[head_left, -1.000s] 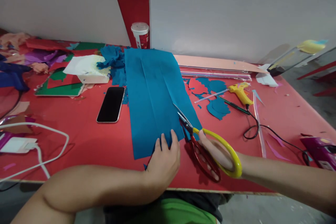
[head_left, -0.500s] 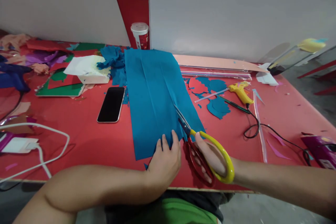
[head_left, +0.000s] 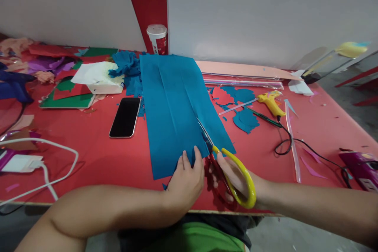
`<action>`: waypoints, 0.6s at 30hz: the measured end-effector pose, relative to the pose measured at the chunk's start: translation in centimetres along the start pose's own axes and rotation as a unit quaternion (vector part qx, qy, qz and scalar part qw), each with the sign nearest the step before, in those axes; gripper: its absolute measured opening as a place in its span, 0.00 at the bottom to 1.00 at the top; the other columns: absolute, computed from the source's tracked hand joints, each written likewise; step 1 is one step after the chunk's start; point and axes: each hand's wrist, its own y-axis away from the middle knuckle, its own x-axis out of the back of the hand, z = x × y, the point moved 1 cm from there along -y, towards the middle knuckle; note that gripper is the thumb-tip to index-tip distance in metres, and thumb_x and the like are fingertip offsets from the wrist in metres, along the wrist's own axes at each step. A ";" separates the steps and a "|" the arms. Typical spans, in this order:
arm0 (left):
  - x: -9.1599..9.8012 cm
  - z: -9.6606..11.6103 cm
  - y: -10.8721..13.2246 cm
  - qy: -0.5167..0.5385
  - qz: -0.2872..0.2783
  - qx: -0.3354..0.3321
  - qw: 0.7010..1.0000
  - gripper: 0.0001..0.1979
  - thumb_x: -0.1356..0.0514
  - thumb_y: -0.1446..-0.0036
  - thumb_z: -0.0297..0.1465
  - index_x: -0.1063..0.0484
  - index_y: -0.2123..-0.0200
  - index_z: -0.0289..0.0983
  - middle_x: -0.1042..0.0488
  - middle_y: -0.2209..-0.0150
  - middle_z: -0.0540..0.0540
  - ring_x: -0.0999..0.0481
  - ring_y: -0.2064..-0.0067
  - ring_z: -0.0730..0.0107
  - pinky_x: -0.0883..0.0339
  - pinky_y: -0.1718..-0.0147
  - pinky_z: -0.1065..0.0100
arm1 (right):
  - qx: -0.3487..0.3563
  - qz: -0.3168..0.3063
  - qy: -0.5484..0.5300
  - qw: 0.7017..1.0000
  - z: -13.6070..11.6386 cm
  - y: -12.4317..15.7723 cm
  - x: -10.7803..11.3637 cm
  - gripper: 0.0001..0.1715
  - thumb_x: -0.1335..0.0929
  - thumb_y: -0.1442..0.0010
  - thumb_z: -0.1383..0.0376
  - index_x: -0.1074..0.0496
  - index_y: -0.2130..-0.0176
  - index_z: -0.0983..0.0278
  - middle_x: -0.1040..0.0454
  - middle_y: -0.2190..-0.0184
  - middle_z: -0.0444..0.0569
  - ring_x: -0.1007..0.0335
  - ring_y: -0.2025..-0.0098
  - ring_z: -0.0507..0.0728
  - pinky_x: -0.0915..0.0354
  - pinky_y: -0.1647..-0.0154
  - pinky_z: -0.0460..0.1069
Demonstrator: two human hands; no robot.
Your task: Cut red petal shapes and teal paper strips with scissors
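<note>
A large sheet of blue crepe paper (head_left: 171, 114) with long creases lies in front of me. My left hand (head_left: 187, 179) rests on its near edge, fingers spread and pressing it down. My right hand (head_left: 233, 179) grips scissors (head_left: 246, 183) with one yellow and one red handle. Their blades point up and left across the sheet, and the paper is slit from the near edge up to about the blades. Right of the sheet are cut blue paper leaf shapes (head_left: 245, 121) and a red petal-like piece (head_left: 222, 96).
A phone (head_left: 125, 118) lies left of the sheet. A yellow glue gun (head_left: 270, 102) with a black cord lies right, near a purple box (head_left: 362, 167). White cables (head_left: 71, 165) cross the left side. A cup (head_left: 157, 39) stands behind. Crumpled blue paper (head_left: 128, 65) sits beside a white box (head_left: 106, 88).
The scissor handles have closed together somewhat and my right hand has shifted slightly left. The strip right of the blades has spread outward. My left hand stays almost in place.
</note>
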 end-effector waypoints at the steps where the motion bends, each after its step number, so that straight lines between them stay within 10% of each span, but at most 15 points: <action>1: 0.0 0.0 0.0 0.001 -0.002 -0.002 1.000 0.19 0.51 0.47 0.22 0.34 0.51 0.30 0.36 0.48 0.30 0.29 0.54 0.50 0.30 0.61 0.59 | -0.006 -0.003 -0.013 1.000 -0.1 0.2 0.1 0.32 0.48 0.46 0.42 0.39 0.77 0.65 0.36 0.85 0.42 0.46 0.90 0.45 0.48 0.91 0.41; 18: 0.2 0.0 -0.2 -0.008 -0.023 -0.013 1.000 0.20 0.52 0.47 0.21 0.34 0.50 0.29 0.37 0.48 0.30 0.29 0.55 0.48 0.30 0.61 0.58 | -0.058 -0.042 -0.044 0.996 -2.3 2.2 2.1 0.32 0.48 0.47 0.41 0.33 0.67 0.62 0.31 0.64 0.55 0.33 0.59 0.61 0.32 0.84 0.47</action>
